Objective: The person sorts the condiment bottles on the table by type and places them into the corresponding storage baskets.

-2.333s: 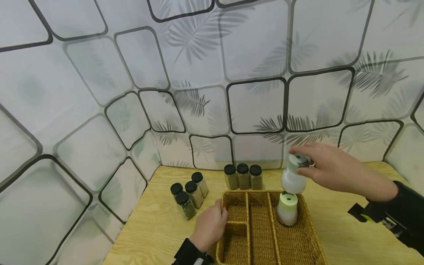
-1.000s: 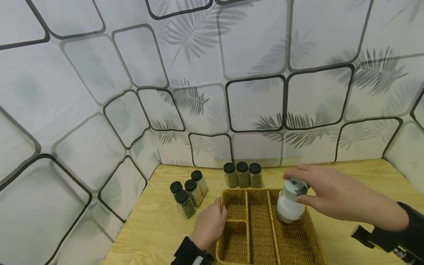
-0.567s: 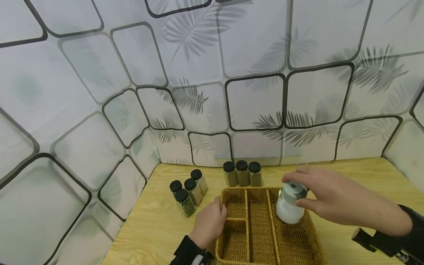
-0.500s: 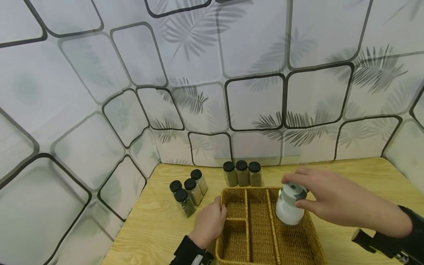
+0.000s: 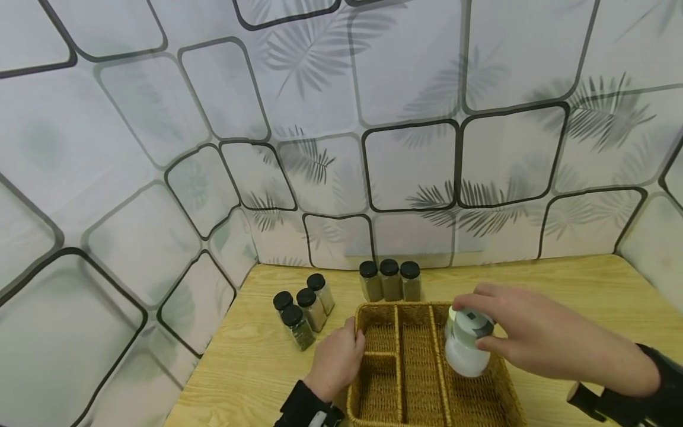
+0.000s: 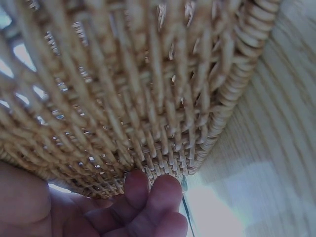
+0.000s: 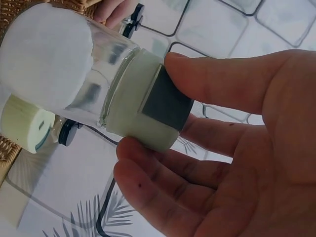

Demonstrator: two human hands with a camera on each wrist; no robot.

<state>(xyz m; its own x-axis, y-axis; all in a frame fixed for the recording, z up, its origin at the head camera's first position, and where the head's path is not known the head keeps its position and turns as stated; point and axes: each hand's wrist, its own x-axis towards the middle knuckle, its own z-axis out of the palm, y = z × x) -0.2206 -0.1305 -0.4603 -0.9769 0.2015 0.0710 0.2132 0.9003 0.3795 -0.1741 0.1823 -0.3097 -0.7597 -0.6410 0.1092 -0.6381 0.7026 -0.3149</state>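
Note:
My right hand [image 5: 525, 335] grips the pale green lid of a clear glass seasoning jar [image 5: 467, 356] between thumb and fingers. White powder fills the jar's lower part, and its lid carries a dark panel in the right wrist view. It hangs over the right compartment of a divided wicker basket [image 5: 418, 385]. Just behind it, mostly hidden in the head view, is a similar jar with a yellow-green lid [image 7: 22, 121]. My left hand [image 5: 337, 362] holds the basket's left side, its fingertips [image 6: 165, 192] against the woven outer wall in the left wrist view.
Several black-capped spice jars [image 5: 306, 308] stand in a cluster left of the basket. Three more black-capped jars [image 5: 390, 279] line up behind it. A patterned cloth [image 5: 416, 166] rises behind the wooden table [image 5: 240, 367].
My right hand has brought the seasoning jar down from above the basket into the right compartment, then slightly toward the near side. The left hand keeps its hold on the basket.

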